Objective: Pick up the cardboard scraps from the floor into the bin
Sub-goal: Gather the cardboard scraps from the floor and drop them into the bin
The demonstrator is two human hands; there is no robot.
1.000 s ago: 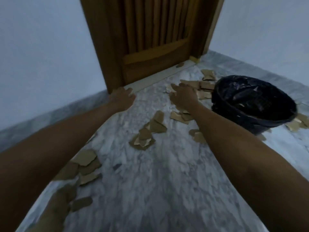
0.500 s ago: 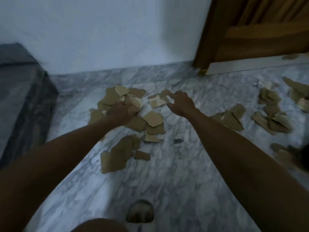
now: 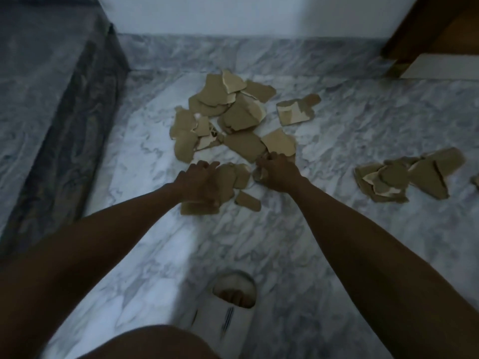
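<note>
Resting on torn, jagged cardboard scraps (image 3: 230,120).

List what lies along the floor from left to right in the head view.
Dark marble step → left hand → right hand → smaller heap of cardboard scraps → wooden door frame.

Matt cardboard scraps (image 3: 243,149), polished marble floor (image 3: 311,255)

Two hands (image 3: 199,182), one slipper (image 3: 223,314), roughly twenty-five cardboard scraps (image 3: 233,110)
</note>
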